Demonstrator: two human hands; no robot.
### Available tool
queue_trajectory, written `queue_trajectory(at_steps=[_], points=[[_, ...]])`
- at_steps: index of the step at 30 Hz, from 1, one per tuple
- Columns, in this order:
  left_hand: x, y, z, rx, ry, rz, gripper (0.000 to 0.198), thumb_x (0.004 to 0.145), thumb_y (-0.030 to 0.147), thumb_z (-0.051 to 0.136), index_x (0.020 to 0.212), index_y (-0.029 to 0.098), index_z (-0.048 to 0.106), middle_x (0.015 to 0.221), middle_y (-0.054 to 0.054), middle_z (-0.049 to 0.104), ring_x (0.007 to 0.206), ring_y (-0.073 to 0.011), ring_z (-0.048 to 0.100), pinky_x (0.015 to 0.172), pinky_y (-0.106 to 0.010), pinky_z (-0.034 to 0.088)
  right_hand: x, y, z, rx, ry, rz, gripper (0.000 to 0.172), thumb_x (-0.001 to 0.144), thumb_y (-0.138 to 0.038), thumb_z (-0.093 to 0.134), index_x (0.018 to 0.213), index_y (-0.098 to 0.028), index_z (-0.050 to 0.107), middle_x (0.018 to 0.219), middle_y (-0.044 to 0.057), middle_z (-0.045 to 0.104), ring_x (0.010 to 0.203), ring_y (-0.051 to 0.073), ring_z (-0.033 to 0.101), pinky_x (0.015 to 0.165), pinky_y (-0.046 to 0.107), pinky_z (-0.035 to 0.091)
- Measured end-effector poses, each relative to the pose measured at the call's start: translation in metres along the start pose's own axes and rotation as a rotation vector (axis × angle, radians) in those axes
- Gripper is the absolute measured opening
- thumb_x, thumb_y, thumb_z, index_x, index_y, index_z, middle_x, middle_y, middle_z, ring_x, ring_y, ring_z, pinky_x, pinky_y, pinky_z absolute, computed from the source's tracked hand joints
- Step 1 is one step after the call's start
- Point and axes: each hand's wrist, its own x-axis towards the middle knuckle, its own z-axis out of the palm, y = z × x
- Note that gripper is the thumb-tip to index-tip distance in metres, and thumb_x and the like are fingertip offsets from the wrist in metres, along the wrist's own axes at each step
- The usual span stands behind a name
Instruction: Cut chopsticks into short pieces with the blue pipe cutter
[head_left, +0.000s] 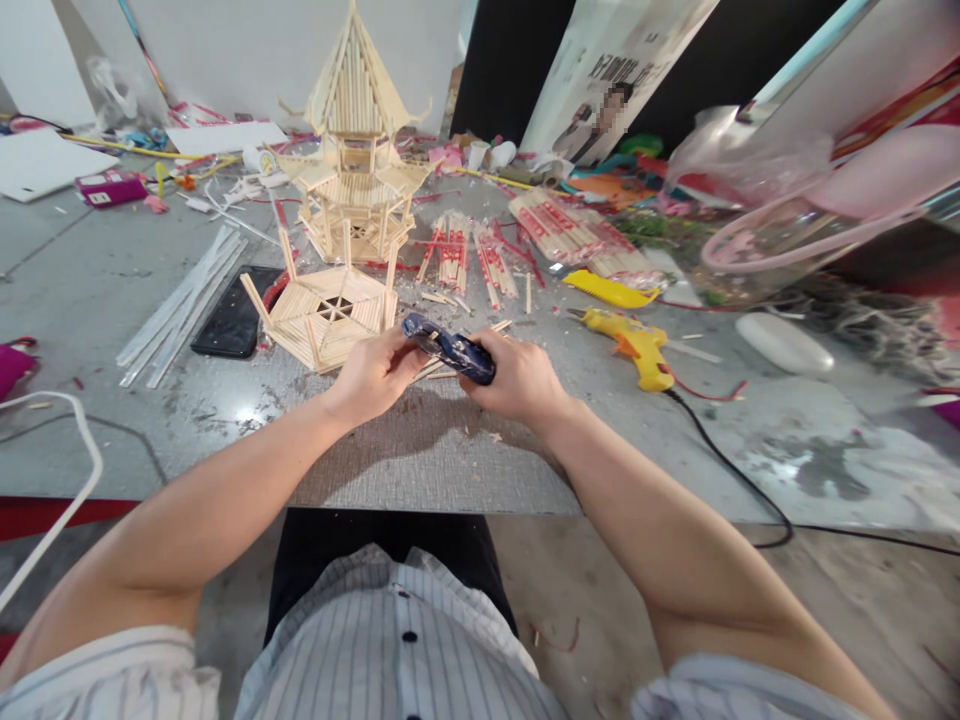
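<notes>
My right hand [517,378] is wrapped round a dark blue hand tool [457,352] that looks like a cutter. Its head points left, toward my left hand [379,375]. There the fingers are pinched together close to the tool's head, and a small pale bit shows beside it. What the pinch holds is hidden. Just beyond my left hand lies a six-sided frame of wooden sticks [349,295] with short upright posts at its corners. Loose sticks lie behind and partly under my hands. A tiered stick pagoda [356,190] stands behind the frame.
A yellow glue gun [634,345] with a black cord lies right, below a yellow utility knife [611,289]. Red-wrapped chopstick packs [566,230] lie at the back. To the left are a black phone [238,312] and clear glue sticks [180,305]. A white stone-like object [784,342] rests far right.
</notes>
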Motion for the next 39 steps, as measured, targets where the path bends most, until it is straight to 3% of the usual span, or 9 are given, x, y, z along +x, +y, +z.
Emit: queue_trajectory(at_steps=[21,39], points=[[0.000,0.003,-0.002,0.030,-0.005,0.025,0.017,0.083,0.028,0.049,0.071,0.016,0.053,0.050,0.004,0.045,0.044,-0.0061,0.041,0.044,-0.019,0.031,0.000,-0.005,-0.003,-0.044,-0.053,0.038,0.036,0.065,-0.031,0.052,0.096,-0.016,0.060,0.083,0.008,0.069,0.076,0.026,0.065,0.062,0.032,0.042],[0.000,-0.003,0.000,0.078,-0.018,0.079,0.019,0.083,0.022,0.045,0.067,0.016,0.053,0.053,0.002,0.048,0.048,-0.0070,0.046,0.047,-0.019,0.033,0.003,0.008,0.009,0.060,0.078,-0.095,0.048,0.067,-0.029,0.054,0.113,-0.015,0.056,0.103,0.012,0.066,0.093,0.028,0.063,0.075,0.038,0.049]])
